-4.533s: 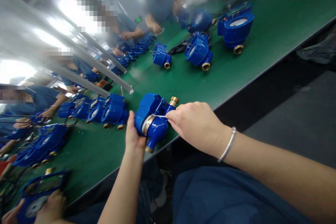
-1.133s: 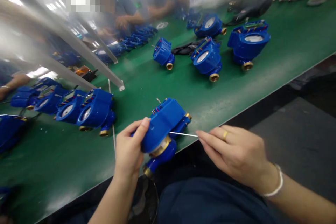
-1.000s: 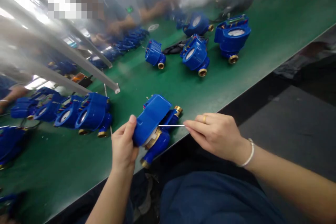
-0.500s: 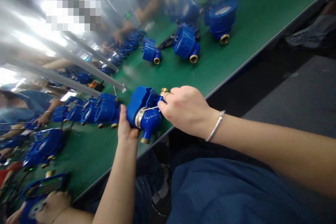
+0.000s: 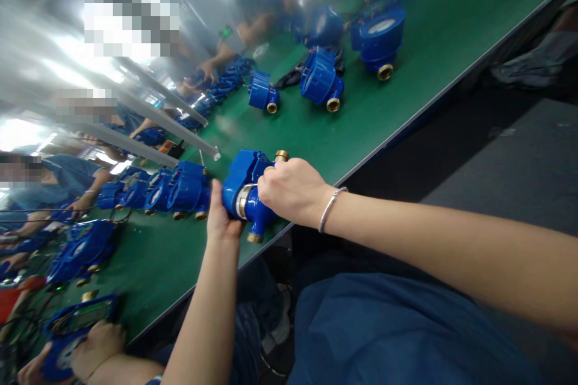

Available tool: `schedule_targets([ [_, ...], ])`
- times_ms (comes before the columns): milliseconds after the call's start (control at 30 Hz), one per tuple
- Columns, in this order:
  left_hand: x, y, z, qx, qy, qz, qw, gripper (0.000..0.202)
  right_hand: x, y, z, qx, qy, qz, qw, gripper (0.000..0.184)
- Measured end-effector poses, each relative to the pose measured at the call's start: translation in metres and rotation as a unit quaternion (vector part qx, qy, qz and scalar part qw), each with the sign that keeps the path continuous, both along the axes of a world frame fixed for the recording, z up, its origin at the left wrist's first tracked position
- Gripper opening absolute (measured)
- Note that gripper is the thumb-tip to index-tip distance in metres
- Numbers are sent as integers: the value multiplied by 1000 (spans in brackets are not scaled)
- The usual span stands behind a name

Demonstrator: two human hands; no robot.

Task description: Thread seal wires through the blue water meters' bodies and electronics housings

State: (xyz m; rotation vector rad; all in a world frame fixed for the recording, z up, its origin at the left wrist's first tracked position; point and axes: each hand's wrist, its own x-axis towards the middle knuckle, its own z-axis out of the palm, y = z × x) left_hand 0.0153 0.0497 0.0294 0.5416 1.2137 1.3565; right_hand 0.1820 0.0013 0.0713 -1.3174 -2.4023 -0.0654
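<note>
A blue water meter (image 5: 246,183) with brass fittings lies on its side at the near edge of the green bench (image 5: 316,138). My left hand (image 5: 222,216) grips it from below, fingers wrapped round the body. My right hand (image 5: 292,190) is closed against the meter's right side, pinching a thin white wire (image 5: 250,186) that runs into the brass ring. A ring shows on one finger and a bracelet on that wrist.
A row of blue meters (image 5: 174,189) lies just left of mine. More meters (image 5: 321,77) (image 5: 378,33) (image 5: 262,91) stand farther up the bench. Other workers' hands (image 5: 93,343) hold meters at the lower left. A metal rail (image 5: 169,129) runs over the bench.
My right hand, which had drawn the wire out to the right a second ago, has come back against the meter. The view has tilted and swung left.
</note>
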Motion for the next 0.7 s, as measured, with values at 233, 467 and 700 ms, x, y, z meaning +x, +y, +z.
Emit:
schedule_targets([
  [233,1,4,-3,53,41,45,997,21,14,-17,-27,-24,36,-74,996,21],
  [467,5,-4,-2,151,292,-17,944,43,78,-72,-71,-38,106,-156,981,26],
  [700,22,-39,1,273,486,-3,830,67,127,-73,-54,-61,248,-158,954,27],
])
